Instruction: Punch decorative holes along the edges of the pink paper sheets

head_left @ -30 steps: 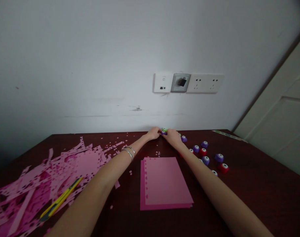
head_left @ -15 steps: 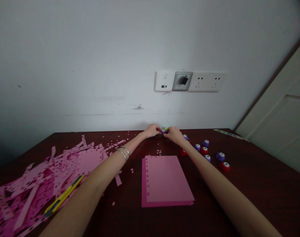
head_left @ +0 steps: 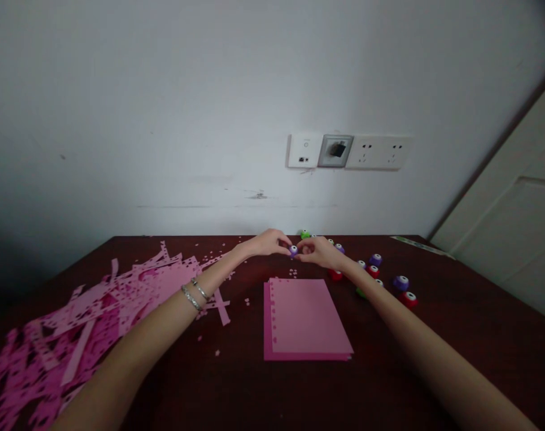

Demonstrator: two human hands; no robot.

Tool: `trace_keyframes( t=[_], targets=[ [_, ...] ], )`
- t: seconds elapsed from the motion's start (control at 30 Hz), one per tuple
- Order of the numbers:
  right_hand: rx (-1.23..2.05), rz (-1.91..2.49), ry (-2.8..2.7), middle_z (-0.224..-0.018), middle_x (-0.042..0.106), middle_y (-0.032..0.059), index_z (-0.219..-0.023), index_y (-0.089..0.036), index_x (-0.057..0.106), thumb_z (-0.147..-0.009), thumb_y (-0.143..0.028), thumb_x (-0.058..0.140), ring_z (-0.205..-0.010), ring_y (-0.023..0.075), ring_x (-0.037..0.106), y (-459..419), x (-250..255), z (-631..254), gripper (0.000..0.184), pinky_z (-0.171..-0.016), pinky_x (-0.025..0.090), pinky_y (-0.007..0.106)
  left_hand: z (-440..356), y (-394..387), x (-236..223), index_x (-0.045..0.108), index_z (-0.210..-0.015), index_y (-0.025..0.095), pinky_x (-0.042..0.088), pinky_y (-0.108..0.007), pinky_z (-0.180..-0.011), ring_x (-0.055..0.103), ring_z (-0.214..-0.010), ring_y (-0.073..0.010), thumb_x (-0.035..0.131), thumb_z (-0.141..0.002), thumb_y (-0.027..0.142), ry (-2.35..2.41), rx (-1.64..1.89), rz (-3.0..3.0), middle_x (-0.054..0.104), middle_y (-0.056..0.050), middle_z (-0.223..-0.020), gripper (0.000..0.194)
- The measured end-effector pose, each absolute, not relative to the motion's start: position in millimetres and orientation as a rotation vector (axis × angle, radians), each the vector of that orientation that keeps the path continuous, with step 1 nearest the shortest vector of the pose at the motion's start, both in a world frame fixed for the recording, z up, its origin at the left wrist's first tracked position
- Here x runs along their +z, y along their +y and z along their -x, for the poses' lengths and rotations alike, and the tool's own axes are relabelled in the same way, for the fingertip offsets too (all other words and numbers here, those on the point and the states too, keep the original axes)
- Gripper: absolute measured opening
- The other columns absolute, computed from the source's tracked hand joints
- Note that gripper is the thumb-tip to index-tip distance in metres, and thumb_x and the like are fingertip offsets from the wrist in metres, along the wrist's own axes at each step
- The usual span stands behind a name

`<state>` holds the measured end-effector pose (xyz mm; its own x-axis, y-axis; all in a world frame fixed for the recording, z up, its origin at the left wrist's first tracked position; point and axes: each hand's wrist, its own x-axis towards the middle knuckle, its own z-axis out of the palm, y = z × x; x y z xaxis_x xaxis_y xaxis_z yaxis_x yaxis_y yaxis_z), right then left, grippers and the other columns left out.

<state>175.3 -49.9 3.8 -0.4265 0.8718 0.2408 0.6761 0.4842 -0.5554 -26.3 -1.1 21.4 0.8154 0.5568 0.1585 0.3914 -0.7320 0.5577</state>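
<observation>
A small purple craft punch (head_left: 293, 251) with a white and black top is held up between both hands, over the far part of the table. The fingertips of my left hand (head_left: 271, 242) pinch it from the left. My right hand (head_left: 320, 252) has its thumb and bent fingers at its right side. Closer to me lies a stack of pink paper sheets (head_left: 306, 317), with a row of punched holes down the left edge of the top one. A green punch (head_left: 305, 234) stands by the wall behind my hands.
Pink strips and punched scraps (head_left: 93, 323) are heaped at the left. Several purple and red punches, among them a red one (head_left: 408, 299), stand at the right. A flat pale strip (head_left: 422, 246) lies far right. Sockets (head_left: 374, 152) sit on the wall.
Both hands have drawn the purple punch slightly toward me, away from the green one at the wall. The view has shifted a little, and my left forearm now covers the yellow cutter.
</observation>
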Motion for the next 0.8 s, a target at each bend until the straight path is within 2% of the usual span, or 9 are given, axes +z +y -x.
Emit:
trace_keyframes(
  t=[0.23,0.8],
  targets=[
    [0.743,1.211,-2.283,-0.061,0.057,-0.0005,-0.091,-0.011,0.065,-0.073,-0.036,0.06,-0.054,0.0105,0.047,-62,-20,-169,0.031,-0.049,0.033,0.021,37,-24,-2,0.068,-0.095,0.016,0.037,-0.022,-0.066,0.052,-0.072,-0.0123,0.064,-0.073,0.034,0.787,0.379,-2.555,0.062,-0.004,-0.083,0.029],
    [0.751,1.253,-2.363,-0.059,0.054,-0.0026,-0.091,-0.013,0.067,-0.075,-0.028,0.056,-0.053,0.0093,0.044,-66,-24,-167,0.024,-0.05,0.032,0.021,35,-25,-19,0.069,-0.09,0.015,0.038,-0.023,-0.066,0.054,-0.073,-0.013,0.064,-0.072,0.036,0.788,0.335,-2.541,0.062,-0.005,-0.082,0.028]
  ],
)
